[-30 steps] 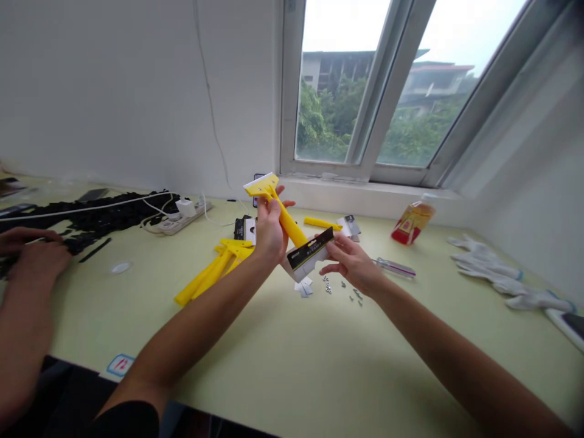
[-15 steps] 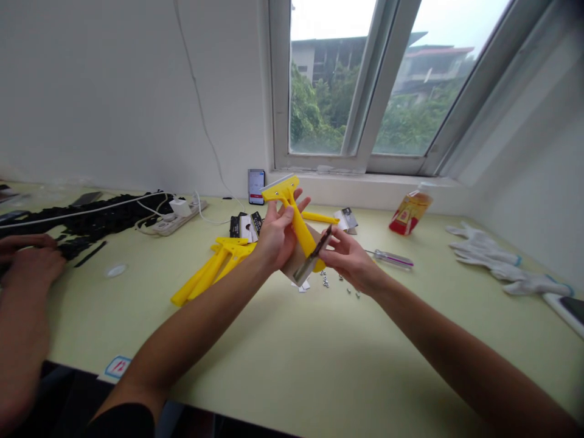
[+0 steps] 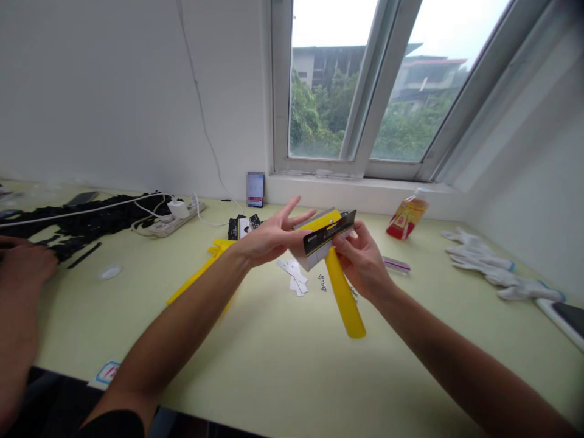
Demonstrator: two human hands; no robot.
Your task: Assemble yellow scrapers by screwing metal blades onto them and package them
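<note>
In front of me is a yellow scraper (image 3: 345,298), its head raised at the back and its handle pointing down toward me. A folded card (image 3: 329,235) with a black printed strip and a pale body lies across the scraper's head. My right hand (image 3: 365,258) grips the card and scraper together, thumb on the card's near side. At the card's left edge is my left hand (image 3: 269,237), fingers stretched out and spread; its thumb side is partly behind the card. Below them on the table lie white strips (image 3: 294,278) and several small screws or nuts (image 3: 322,283).
More yellow scrapers (image 3: 196,280) lie left, partly behind my forearm, near black cards (image 3: 239,227). A phone (image 3: 255,189) leans on the wall. Right are a screwdriver (image 3: 396,264), a bottle (image 3: 407,216) and gloves (image 3: 483,261). Another person's hand (image 3: 27,261) is far left, near a power strip (image 3: 176,224).
The scraper has turned and passed from my left hand to my right, handle now toward me. The card has moved up to its head, and my left fingers have spread.
</note>
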